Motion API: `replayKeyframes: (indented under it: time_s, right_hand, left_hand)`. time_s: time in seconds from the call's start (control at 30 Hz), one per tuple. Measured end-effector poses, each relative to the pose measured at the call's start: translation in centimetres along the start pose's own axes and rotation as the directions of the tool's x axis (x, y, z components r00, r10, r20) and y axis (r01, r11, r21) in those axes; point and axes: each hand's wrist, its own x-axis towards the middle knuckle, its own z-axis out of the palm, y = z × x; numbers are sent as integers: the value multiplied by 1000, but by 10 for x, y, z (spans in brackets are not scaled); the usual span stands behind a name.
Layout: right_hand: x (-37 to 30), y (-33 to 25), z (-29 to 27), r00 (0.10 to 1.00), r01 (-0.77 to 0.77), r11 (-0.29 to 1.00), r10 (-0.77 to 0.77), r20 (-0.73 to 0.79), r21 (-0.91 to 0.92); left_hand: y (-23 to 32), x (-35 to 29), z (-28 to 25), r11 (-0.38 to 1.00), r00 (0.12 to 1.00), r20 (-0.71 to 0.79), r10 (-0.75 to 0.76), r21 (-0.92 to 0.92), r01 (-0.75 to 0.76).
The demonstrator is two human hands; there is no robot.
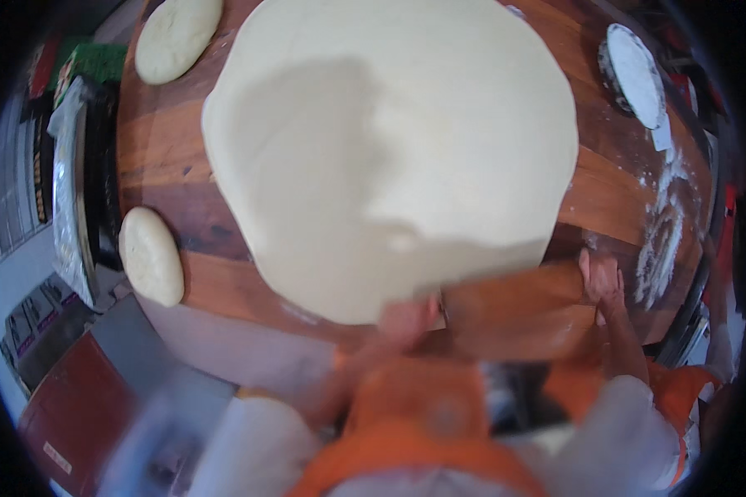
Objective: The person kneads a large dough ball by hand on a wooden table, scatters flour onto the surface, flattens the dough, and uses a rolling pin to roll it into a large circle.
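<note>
A very large, thin round sheet of dough (pixel 472 141) covers most of the wooden table in front of me. At its near right edge lies a thick wooden rolling pin (pixel 514 311), blurred by motion. My left hand (pixel 410 323), also smeared, closes around the pin's left end. On the right end, my right hand (pixel 603 282) has its fingers wrapped over the pin's end. My shadow falls across the left part of the sheet.
Two flattened dough rounds rest on the table's left side, one far (pixel 178 37) and one near (pixel 151 257). A bowl of flour (pixel 636 74) stands far right, with scattered flour (pixel 665 232) nearer. A plastic-covered stack (pixel 75 190) borders the left edge.
</note>
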Motion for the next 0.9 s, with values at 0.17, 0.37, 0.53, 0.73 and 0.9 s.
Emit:
replayKeyframes:
  time_s: [0.17, 0.37, 0.53, 0.73, 0.9]
  right_hand:
    - [101, -106, -42, 974, 135, 987, -118, -194, 82]
    - [56, -131, 42, 919, 169, 986, -154, -364, 9]
    - [-57, -142, 68, 949, 174, 982, -149, -276, 69]
    - [-116, -131, 83, 985, 136, 986, -125, -116, 96]
    - [-146, -127, 113, 996, 72, 988, -78, 38, 137]
  left_hand:
    - [-157, 65, -151, 970, 691, -699, 184, 241, -14]
    - [-169, 13, -74, 953, 447, -856, 259, 302, 26]
    - [-134, -69, 17, 987, 657, -742, 134, 158, -23]
    - [-128, -107, 80, 998, 839, -545, -7, 46, 38]
    - [-145, -136, 125, 955, 951, -272, -145, 212, 206]
